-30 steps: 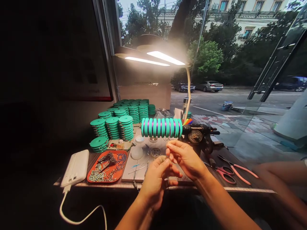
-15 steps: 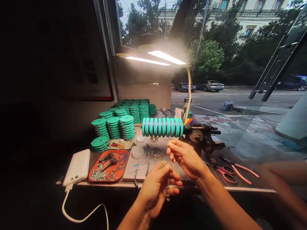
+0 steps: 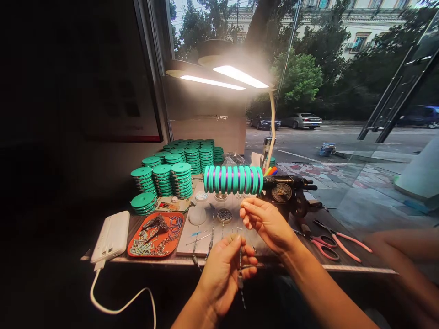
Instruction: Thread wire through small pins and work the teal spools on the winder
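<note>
Hands, two, bare, above the front of the surface (image 3: 372, 262).

Left hand (image 3: 222, 265): lower of the pair, fingers curled, thumb and forefinger gripping a thin line (image 3: 240, 278). The line hangs down in front of the palm, bears a dark weight, and ends below the hand.

Right hand (image 3: 269, 224): higher, apart from the left; thumb and forefinger meet at the tips. Whether they pinch anything fine cannot be told.

Row of turquoise rings (image 3: 233, 179), one: level, just above the right fingertips, fixed to a black machine (image 3: 283, 189).

Pale board (image 3: 183, 250), one: behind and beside the left hand. Upon it, a round dish (image 3: 224, 223) of small dark pieces.

Orange tray (image 3: 171, 248), one: left of the board, filled with small parts in heaps.

Green spools (image 3: 181, 171), many: stacked in columns, behind the tray.

Power bank (image 3: 111, 235), white, one: left of the tray, cable (image 3: 113, 313) attached.

Scissors (image 3: 324, 249) and pliers (image 3: 350, 242), pink-handled: right side, side by side.
</note>
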{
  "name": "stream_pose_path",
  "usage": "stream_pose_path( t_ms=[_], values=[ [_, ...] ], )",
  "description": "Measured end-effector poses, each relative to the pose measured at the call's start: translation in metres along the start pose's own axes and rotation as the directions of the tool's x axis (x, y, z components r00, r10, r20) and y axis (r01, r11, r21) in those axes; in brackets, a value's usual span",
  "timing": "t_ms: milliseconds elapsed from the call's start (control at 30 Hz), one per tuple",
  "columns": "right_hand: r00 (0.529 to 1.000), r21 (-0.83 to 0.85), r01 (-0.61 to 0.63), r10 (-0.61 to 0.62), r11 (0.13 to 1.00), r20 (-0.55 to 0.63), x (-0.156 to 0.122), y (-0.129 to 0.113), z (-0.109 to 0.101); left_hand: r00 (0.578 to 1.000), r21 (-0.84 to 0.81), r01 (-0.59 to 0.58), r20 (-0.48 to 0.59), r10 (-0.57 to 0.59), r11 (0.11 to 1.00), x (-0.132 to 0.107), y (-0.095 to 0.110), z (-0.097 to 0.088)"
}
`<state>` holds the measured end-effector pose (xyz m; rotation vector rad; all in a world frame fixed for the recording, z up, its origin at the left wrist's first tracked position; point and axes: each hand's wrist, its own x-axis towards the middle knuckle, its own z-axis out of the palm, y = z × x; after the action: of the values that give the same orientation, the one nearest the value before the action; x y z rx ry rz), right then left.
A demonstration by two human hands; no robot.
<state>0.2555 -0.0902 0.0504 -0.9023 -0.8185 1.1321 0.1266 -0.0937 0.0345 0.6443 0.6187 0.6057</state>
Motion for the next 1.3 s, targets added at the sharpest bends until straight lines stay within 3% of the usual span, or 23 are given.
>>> stream_pose_path(
  t_ms=[1033, 1300],
  values=[
    [1.0, -0.043, 0.002, -0.002, 0.999, -0.004, -0.0014, 0.0012, -0.0002, 0.999, 0.076, -0.027, -0.019, 0.028, 0.997, -0.0081, -0.001, -0.0041],
    [1.0, -0.134, 0.018, -0.017, 0.991, 0.015, 0.0023, 0.0001, -0.0059, 0.998, 0.156, -0.066, 0.004, 0.066, 0.985, -0.0037, 0.0034, -0.0024]
  ],
)
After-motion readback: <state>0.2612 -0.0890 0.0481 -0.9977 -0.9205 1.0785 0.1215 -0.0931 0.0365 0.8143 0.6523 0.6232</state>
